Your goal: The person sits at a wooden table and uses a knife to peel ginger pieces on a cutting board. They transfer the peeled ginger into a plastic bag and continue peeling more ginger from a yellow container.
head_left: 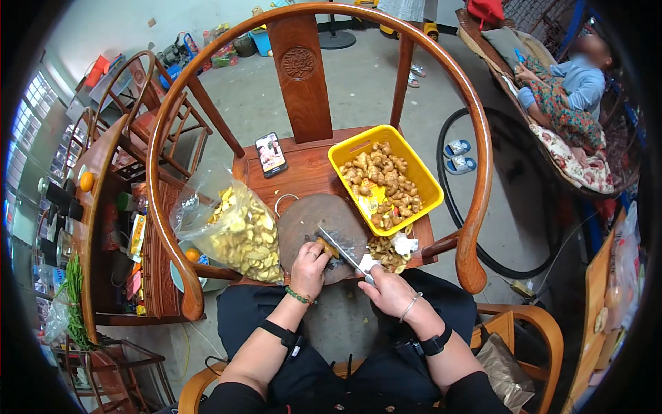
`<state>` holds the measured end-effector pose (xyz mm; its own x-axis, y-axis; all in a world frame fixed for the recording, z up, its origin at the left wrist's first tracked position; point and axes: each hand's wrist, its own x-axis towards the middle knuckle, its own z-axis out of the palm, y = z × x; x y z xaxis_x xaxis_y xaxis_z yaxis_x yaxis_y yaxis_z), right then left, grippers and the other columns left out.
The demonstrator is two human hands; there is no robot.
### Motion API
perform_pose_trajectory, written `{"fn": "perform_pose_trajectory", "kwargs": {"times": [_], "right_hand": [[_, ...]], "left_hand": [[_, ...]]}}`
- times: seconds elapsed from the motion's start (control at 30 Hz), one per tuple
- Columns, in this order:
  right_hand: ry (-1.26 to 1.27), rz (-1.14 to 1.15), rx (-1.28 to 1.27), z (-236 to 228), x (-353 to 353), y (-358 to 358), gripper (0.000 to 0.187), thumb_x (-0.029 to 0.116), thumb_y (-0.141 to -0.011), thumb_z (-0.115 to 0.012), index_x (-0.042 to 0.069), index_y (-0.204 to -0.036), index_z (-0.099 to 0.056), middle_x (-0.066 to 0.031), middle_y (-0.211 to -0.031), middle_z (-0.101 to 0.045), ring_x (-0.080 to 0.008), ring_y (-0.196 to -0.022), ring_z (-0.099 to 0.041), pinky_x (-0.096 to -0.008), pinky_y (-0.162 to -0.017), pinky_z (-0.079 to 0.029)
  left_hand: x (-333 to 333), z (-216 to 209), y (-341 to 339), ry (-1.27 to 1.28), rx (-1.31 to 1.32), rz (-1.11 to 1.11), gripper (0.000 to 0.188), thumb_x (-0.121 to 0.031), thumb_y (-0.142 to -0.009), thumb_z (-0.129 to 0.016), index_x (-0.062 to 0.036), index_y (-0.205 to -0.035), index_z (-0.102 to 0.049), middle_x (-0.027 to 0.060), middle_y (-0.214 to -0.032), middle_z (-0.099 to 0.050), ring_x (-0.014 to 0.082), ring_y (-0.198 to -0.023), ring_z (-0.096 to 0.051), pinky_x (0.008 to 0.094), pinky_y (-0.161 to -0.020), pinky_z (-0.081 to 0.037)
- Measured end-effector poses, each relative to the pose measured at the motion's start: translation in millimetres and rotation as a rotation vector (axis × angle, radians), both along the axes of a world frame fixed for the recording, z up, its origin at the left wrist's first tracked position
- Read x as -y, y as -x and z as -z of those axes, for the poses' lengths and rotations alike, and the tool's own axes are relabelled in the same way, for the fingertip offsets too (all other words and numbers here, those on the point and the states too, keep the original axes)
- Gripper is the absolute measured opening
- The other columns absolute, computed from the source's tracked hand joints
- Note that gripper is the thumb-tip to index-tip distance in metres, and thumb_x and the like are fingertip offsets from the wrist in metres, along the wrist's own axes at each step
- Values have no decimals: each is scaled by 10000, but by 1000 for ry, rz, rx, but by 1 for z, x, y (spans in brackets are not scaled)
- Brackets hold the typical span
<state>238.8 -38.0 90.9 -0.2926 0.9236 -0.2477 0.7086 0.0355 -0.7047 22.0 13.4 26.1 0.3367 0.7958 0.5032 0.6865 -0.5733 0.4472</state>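
and here we are, the round chopping board [296, 221] as our dial. down at six o'clock, the left hand [308, 270] has a narrow grip, fingers bunched on a piece of ginger [329, 247] near the middle of the board. from half past four, the right hand [392, 295] has its grip wrapped round the handle of a knife [343, 254], blade slanting towards half past ten, right alongside the ginger!

out at nine o'clock, a clear bag [203, 190] bulges with pale yellow slices [243, 238]. between one and two, a yellow basket [432, 192] carries knobbly ginger roots [381, 170]. look to three: crumpled white tissue [405, 243], with brownish scraps [387, 257] just beside it. and at eleven, a phone [271, 154] lies face up, screen lit, all on the seat of a wooden chair [310, 176].
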Motion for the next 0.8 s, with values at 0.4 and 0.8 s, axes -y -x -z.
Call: {"fn": "perform_pose_trajectory", "kwargs": {"times": [0.4, 0.8], "right_hand": [[56, -153, 210, -21, -5, 5, 459, 256, -933, -544, -106, -1180, -411, -291, -791, -647, -446, -758, -648, -498, -697, -526], [195, -201, 324, -50, -18, 19, 268, 215, -949, -502, -50, -987, -491, -285, -831, -657, -432, -799, -663, -498, -729, -529]], "left_hand": [[-2, 6, 3, 40, -23, -12, 276, 39, -681, -566, -19, -929, -673, 153, -1053, -617, 359, -1044, -560, 410, -894, -496], [-8, 1, 1, 62, -2, 4, 296, 40, -670, -575, -29, -936, -686, 109, -1010, -623, 325, -956, -566, 380, -819, -514]]}}
